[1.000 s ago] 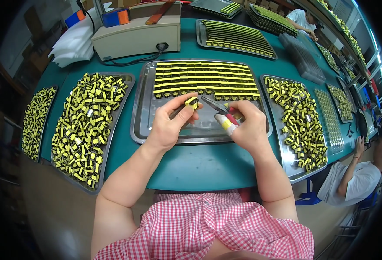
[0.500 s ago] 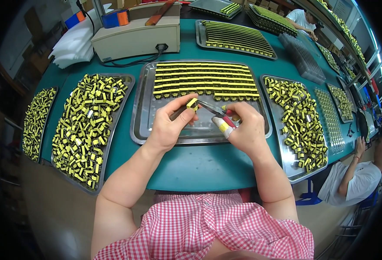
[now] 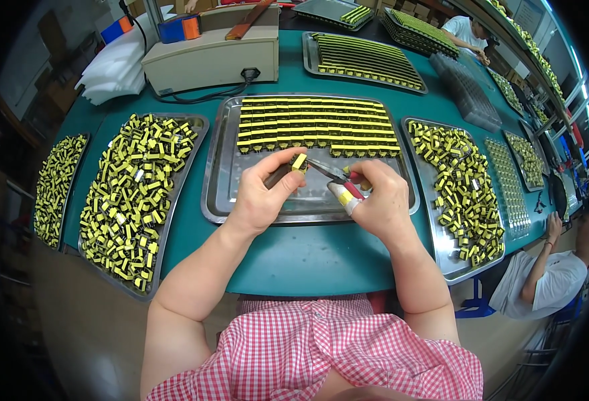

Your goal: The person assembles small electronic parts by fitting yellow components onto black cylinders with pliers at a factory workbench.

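Above the middle metal tray (image 3: 224, 194), my left hand (image 3: 262, 194) pinches a small transformer (image 3: 299, 162) wrapped in yellow tape, black with pins, between thumb and fingertips. A dark shape (image 3: 278, 176) lies in the same hand's palm; what it is I cannot make out. My right hand (image 3: 380, 194) is closed on a pair of pliers (image 3: 328, 172) with grey jaws and red handles. Their tips meet the transformer's right side or sit just beside it. Tape or a cover wraps a finger of that hand. Neat rows of transformers (image 3: 314, 123) fill the tray's far half.
Loose transformers are heaped in a left tray (image 3: 164, 267) and a right tray (image 3: 451, 267). Behind stand a beige box-shaped device (image 3: 207, 63) with a black cable and another filled tray (image 3: 368, 60). Clear plastic trays (image 3: 465, 90) lie far right. Co-workers (image 3: 542, 281) sit on the right.
The transformer has turned a little in my left fingers, and its yellow face shows more upright. The pliers have shifted very slightly nearer me. Both arms stay almost still.
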The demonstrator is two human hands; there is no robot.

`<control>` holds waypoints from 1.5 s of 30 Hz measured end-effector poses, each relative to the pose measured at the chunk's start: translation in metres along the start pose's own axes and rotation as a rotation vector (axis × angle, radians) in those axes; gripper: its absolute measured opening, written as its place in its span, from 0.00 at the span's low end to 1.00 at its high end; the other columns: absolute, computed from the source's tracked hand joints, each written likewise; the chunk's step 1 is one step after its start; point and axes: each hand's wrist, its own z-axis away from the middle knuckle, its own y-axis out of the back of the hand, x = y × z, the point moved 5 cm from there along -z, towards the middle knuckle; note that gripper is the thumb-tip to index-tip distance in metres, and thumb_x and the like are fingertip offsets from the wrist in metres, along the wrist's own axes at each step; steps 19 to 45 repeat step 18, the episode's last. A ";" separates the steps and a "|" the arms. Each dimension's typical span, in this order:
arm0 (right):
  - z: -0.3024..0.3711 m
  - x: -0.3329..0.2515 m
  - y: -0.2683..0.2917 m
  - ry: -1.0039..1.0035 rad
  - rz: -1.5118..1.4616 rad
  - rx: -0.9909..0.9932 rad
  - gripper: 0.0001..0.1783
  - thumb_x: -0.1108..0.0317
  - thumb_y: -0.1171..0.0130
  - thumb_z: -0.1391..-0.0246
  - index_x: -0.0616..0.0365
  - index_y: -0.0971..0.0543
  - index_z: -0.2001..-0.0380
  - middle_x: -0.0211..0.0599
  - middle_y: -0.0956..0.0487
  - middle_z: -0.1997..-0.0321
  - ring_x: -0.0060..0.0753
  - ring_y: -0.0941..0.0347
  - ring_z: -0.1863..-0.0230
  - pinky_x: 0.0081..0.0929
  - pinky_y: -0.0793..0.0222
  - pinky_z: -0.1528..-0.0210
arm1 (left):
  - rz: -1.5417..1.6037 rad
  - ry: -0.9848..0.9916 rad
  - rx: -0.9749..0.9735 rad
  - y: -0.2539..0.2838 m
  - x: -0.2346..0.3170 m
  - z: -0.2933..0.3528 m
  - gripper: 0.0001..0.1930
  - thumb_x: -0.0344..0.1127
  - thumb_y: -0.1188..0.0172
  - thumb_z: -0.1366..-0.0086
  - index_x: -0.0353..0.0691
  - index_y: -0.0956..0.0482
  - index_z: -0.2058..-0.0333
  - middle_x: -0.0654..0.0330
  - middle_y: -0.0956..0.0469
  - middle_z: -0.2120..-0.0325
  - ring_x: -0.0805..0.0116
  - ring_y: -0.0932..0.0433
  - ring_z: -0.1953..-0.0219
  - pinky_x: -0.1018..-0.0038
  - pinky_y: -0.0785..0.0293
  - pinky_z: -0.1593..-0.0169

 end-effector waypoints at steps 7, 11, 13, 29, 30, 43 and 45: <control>0.001 0.001 0.000 -0.002 0.011 0.008 0.16 0.66 0.29 0.68 0.61 0.24 0.75 0.36 0.25 0.78 0.33 0.26 0.78 0.25 0.30 0.75 | -0.031 -0.014 0.012 0.000 0.001 0.000 0.18 0.32 0.44 0.41 0.32 0.29 0.52 0.62 0.25 0.73 0.78 0.29 0.70 0.82 0.32 0.63; 0.002 0.002 -0.001 -0.006 0.013 0.008 0.16 0.66 0.29 0.68 0.61 0.24 0.76 0.36 0.25 0.79 0.32 0.27 0.79 0.24 0.31 0.75 | -0.026 -0.023 0.015 -0.001 0.001 -0.001 0.18 0.32 0.43 0.41 0.32 0.29 0.53 0.62 0.25 0.74 0.78 0.29 0.70 0.82 0.32 0.64; 0.003 0.001 -0.001 0.006 0.033 0.020 0.16 0.65 0.29 0.68 0.61 0.24 0.76 0.36 0.25 0.79 0.32 0.27 0.79 0.24 0.31 0.76 | -0.027 -0.028 0.016 -0.001 0.000 0.000 0.18 0.32 0.43 0.41 0.32 0.29 0.53 0.62 0.25 0.74 0.78 0.29 0.70 0.82 0.32 0.64; 0.003 0.000 -0.008 0.013 0.092 0.054 0.17 0.64 0.29 0.67 0.59 0.24 0.73 0.35 0.24 0.76 0.32 0.25 0.76 0.25 0.30 0.73 | -0.036 -0.014 0.059 0.002 -0.004 0.000 0.18 0.32 0.44 0.41 0.32 0.29 0.52 0.61 0.25 0.74 0.77 0.28 0.70 0.81 0.32 0.63; 0.003 0.000 -0.008 0.013 0.092 0.054 0.17 0.64 0.29 0.67 0.59 0.24 0.73 0.35 0.24 0.76 0.32 0.25 0.76 0.25 0.30 0.73 | -0.036 -0.014 0.059 0.002 -0.004 0.000 0.18 0.32 0.44 0.41 0.32 0.29 0.52 0.61 0.25 0.74 0.77 0.28 0.70 0.81 0.32 0.63; 0.003 0.000 -0.008 0.013 0.092 0.054 0.17 0.64 0.29 0.67 0.59 0.24 0.73 0.35 0.24 0.76 0.32 0.25 0.76 0.25 0.30 0.73 | -0.036 -0.014 0.059 0.002 -0.004 0.000 0.18 0.32 0.44 0.41 0.32 0.29 0.52 0.61 0.25 0.74 0.77 0.28 0.70 0.81 0.32 0.63; 0.003 0.000 -0.008 0.013 0.092 0.054 0.17 0.64 0.29 0.67 0.59 0.24 0.73 0.35 0.24 0.76 0.32 0.25 0.76 0.25 0.30 0.73 | -0.036 -0.014 0.059 0.002 -0.004 0.000 0.18 0.32 0.44 0.41 0.32 0.29 0.52 0.61 0.25 0.74 0.77 0.28 0.70 0.81 0.32 0.63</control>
